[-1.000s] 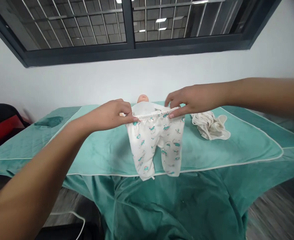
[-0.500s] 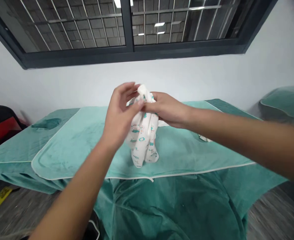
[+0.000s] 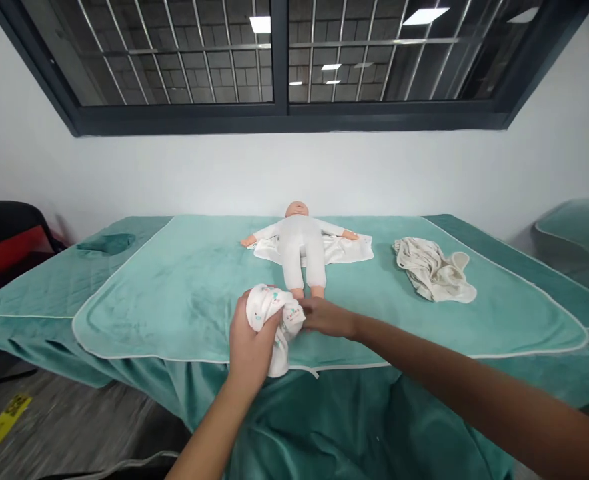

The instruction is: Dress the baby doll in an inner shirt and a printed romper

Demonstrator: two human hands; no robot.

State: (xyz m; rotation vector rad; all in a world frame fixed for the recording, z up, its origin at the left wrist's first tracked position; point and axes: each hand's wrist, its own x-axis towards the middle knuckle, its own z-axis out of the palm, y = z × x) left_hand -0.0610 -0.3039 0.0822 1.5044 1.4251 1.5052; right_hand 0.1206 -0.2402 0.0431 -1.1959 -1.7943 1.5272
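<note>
My left hand (image 3: 254, 340) is closed around white baby pants (image 3: 267, 303) with small green and red prints, bunched up over the fingers, one part hanging below. At the pants' right edge is my right hand (image 3: 327, 317), its fingers curled in just below the feet of a baby doll (image 3: 301, 240). Those fingertips are partly hidden; whether they grip the cloth or a foot is unclear. The doll lies on its back, arms spread, its feet toward me. Under its upper body a white printed garment (image 3: 347, 249) is spread out.
A crumpled cream cloth (image 3: 434, 270) lies to the right on the light green mat (image 3: 174, 293). The mat covers a bed with darker green bedding (image 3: 29, 287). A green pillow (image 3: 579, 227) rests at far right, a black-and-red object (image 3: 11, 250) at far left. The wall and window are behind.
Both hands have come down and toward me with the pants, which are now gathered up instead of hanging. The doll and the cream cloth have come into clear view.
</note>
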